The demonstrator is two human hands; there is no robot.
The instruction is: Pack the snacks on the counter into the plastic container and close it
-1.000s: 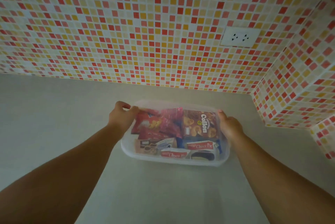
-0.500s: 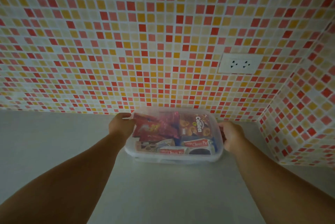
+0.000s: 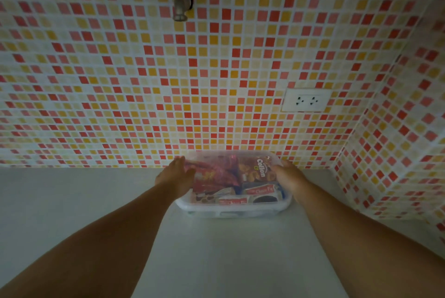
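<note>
Hands flank the clear rectangular plastic container (image 3: 233, 208) of snack packets at the counter's (image 3: 72, 201) back wall, left hand (image 3: 175, 177) and right hand (image 3: 287, 177) fingers spread on its short ends; looks light, slick, flexible, so grip the rims.

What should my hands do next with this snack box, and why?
Probably let go. The container sits against the tiled wall with its lid on and the snacks inside, and no snacks show on the counter. Left hand and right hand flank it.
</note>
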